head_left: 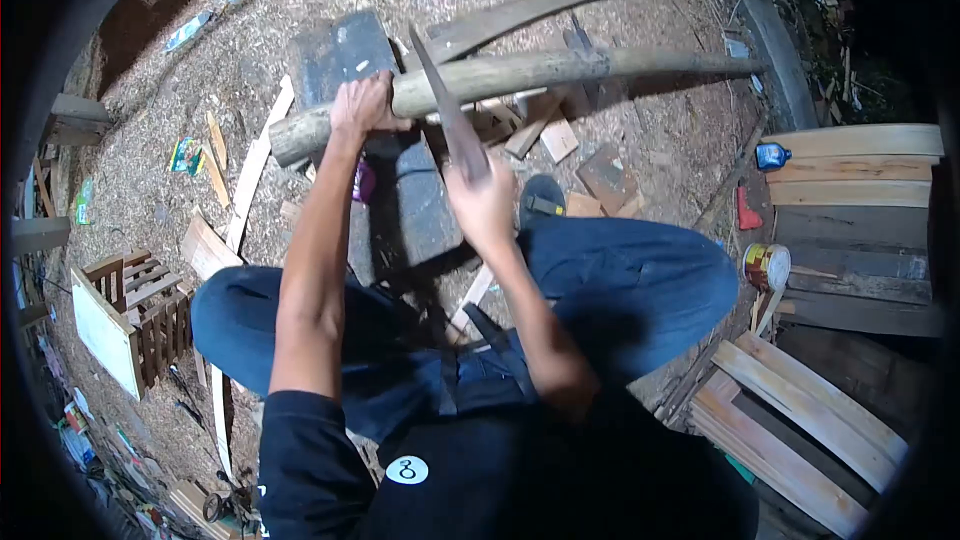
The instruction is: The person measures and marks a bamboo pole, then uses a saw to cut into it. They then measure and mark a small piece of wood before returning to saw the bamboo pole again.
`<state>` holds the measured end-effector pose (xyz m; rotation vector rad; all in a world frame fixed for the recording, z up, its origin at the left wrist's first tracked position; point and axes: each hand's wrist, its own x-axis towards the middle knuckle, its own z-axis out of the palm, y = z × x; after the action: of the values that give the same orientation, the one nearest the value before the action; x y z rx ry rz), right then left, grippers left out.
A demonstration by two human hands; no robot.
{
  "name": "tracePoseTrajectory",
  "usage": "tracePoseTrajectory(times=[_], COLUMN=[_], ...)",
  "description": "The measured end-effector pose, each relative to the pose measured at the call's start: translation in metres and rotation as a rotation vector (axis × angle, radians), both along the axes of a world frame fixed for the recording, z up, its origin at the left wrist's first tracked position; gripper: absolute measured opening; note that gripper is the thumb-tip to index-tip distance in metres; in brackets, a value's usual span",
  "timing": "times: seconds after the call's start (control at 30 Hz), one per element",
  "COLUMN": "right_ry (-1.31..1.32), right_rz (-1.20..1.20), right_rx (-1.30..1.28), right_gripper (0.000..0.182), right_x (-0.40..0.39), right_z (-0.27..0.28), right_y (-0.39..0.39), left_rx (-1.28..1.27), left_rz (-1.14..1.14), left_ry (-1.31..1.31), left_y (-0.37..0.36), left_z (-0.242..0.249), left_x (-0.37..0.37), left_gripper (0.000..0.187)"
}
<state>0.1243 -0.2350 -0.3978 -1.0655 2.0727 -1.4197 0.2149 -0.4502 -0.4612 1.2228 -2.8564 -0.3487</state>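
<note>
My left hand [361,106] is closed around a long, peeled wooden pole [520,72], near its thick left end. The pole lies crosswise in front of me and tapers to the right. Gripped in my right hand [482,202] is a machete [448,112], its long dark blade pointing up and away from me and overlapping the pole in this view. The machete's handle is hidden in my fist. Under and behind the pole is a dark flat slab [345,45]. A purple object [363,182] sits beside my left forearm.
A curved plank [540,12] lies beyond the pole. Wood offcuts [559,139] are scattered before my right knee. To the left stands a slatted wooden crate [105,335]. Planks [850,167], a blue bottle [771,156] and a tub [768,267] are at right.
</note>
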Motion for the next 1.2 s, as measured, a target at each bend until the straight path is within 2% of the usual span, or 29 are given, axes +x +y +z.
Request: tracePoseTrajectory(times=[0.07,0.1,0.13,0.17,0.2,0.27,0.33,0.4,0.43,0.5,0.53,0.57,0.6,0.67,0.77,0.8,0.87,0.93,1.0,1.03,1.1,1.13,1.2], right_ry=[-0.123,-0.014,-0.062,0.002,0.056,0.093,-0.036,-0.059,-0.059,-0.046,-0.041,0.026,0.002,0.053,-0.069,-0.133,-0.044,0.067,-0.009,-0.017,-0.094,-0.13,-0.117], right_rz=[0.005,0.021,-0.03,-0.012,-0.037,0.009,0.023,0.011,0.019,-0.045,-0.004,-0.04,-0.015,-0.026,-0.008,-0.025,-0.026,-0.059,-0.026,-0.026,0.016,0.004,-0.011], right_rx=[-0.007,-0.099,0.042,0.022,-0.14,-0.021,-0.087,-0.072,-0.065,-0.007,-0.051,-0.145,-0.067,-0.063,-0.021,-0.026,-0.051,0.038,-0.023,-0.195,-0.08,-0.107,-0.13], right_gripper=[0.025,0.029,0.025,0.018,0.014,0.016,0.014,0.012,0.012,0.011,0.012,0.014,0.014,0.012,0.016,0.017,0.023,0.024,0.022,0.014,0.008,0.015,0.016], right_x=[0.009,0.006,0.005,-0.004,-0.01,-0.009,-0.004,0.012,0.011,0.013,-0.001,-0.009,-0.014,-0.009,0.014,0.014,-0.004,-0.006,-0.014,-0.017,-0.024,-0.021,-0.014], right_z=[0.019,0.014,0.019,0.003,-0.008,0.004,-0.003,0.027,0.03,0.025,0.001,-0.001,0.008,-0.011,0.025,0.023,-0.009,0.002,-0.002,-0.008,-0.022,-0.03,-0.032], right_y=[0.036,0.029,0.014,-0.018,-0.053,-0.064,-0.019,0.027,0.022,-0.002,-0.033,-0.062,-0.069,-0.043,0.017,0.023,-0.024,-0.069,-0.066,-0.062,-0.055,-0.055,-0.046], left_rx=[-0.053,-0.073,-0.092,-0.12,-0.112,-0.073,-0.109,-0.07,-0.147,-0.151,-0.168,-0.161,-0.176,-0.107,-0.125,-0.159,-0.255,-0.327,-0.146,-0.171,-0.188,-0.186,-0.247], left_rz=[-0.016,0.004,0.014,-0.004,-0.011,-0.008,-0.036,-0.011,-0.005,-0.009,-0.006,-0.014,-0.016,-0.02,0.004,0.0,0.002,-0.024,-0.002,-0.018,-0.019,-0.018,-0.01], left_ry=[0.065,0.092,0.11,0.123,0.115,0.021,0.007,0.037,0.149,0.14,0.15,0.144,0.149,0.095,0.113,0.136,0.185,0.235,0.149,0.159,0.134,0.115,0.139], left_y=[0.003,0.005,0.007,0.01,0.016,0.007,0.001,-0.002,0.006,0.01,0.011,0.012,0.007,0.01,0.01,0.014,0.023,0.013,0.013,0.013,0.01,0.011,0.016], left_z=[-0.002,-0.008,-0.013,-0.014,-0.012,0.0,-0.012,-0.013,-0.019,-0.023,-0.022,-0.019,-0.013,-0.01,-0.013,-0.018,-0.021,-0.021,-0.016,-0.016,-0.012,-0.013,-0.016], left_x=[0.001,0.001,0.002,0.003,0.003,0.001,0.003,0.001,0.003,0.007,0.006,0.006,0.005,0.005,0.004,0.006,0.005,0.004,0.004,0.004,0.004,0.004,0.003], left_gripper=[0.08,0.079,0.079,0.078,0.078,0.077,0.083,0.083,0.083,0.083,0.083,0.083,0.083,0.084,0.083,0.082,0.079,0.08,0.08,0.082,0.082,0.082,0.08])
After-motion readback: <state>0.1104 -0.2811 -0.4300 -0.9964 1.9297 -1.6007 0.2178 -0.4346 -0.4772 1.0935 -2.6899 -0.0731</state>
